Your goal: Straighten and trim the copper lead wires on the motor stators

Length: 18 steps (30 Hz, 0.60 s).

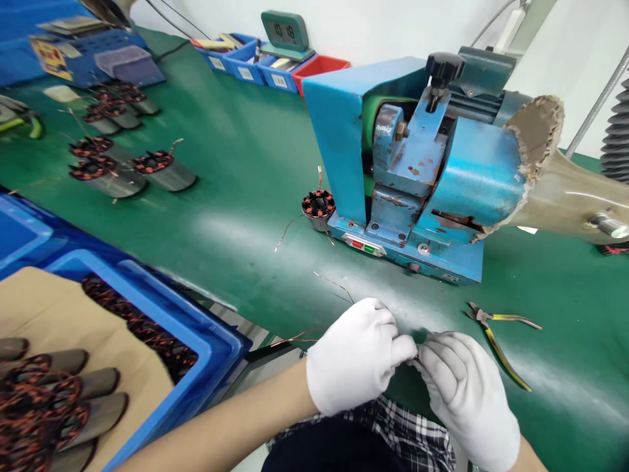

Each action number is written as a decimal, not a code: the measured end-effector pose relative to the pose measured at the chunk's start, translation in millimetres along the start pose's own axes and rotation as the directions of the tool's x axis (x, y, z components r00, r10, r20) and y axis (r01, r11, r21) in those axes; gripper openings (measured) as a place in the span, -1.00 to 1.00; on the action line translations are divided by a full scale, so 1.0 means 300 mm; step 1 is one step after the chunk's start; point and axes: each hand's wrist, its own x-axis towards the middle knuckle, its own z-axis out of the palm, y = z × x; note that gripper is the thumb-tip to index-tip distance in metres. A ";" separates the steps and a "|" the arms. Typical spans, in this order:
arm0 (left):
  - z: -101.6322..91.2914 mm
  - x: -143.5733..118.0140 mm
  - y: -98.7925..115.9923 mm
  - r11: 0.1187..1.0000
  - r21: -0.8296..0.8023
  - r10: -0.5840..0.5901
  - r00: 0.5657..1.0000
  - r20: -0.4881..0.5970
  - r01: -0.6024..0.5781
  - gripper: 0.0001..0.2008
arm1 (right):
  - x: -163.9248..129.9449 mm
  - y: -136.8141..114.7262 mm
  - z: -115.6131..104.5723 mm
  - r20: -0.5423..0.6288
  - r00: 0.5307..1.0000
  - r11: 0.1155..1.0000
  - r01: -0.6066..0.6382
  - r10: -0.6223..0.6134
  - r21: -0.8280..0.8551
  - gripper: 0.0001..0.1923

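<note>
My left hand [361, 357], in a white glove, is closed near the bench's front edge. Thin copper wires [339, 286] stick out from behind it, toward the back and to the left. Its thumb and fingertips meet those of my right hand [464, 390], also gloved and closed in a pinch. A sliver of reddish-brown wire [417, 357] shows between the fingertips of both hands. Whether a wound motor stator lies under the left hand is hidden. Diagonal cutters [491, 328] with yellow-black handles lie spread to the right of my right hand.
A blue belt grinder [413, 164] stands behind the hands, with a wound stator [319, 208] at its left corner. More stators [167, 172] stand at back left. A blue crate [206, 357] with stators and cardboard sits front left. Small bins [248, 69] and a clock [285, 31] line the wall.
</note>
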 end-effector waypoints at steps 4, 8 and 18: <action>0.002 0.003 0.000 1.000 0.023 0.021 1.000 0.005 -0.021 -0.90 | -0.018 -0.051 0.043 0.237 0.838 0.700 -0.542 0.491 0.466 -0.70; 0.000 0.004 -0.002 1.000 -0.009 0.007 1.000 0.028 -0.007 -0.92 | -0.032 -0.057 0.047 0.540 0.557 0.106 -0.751 0.631 0.651 -0.69; 0.000 -0.001 0.000 0.998 -0.052 -0.028 0.999 0.015 0.029 -0.88 | -0.021 0.018 0.000 0.104 0.987 0.990 -0.131 0.126 0.047 -0.92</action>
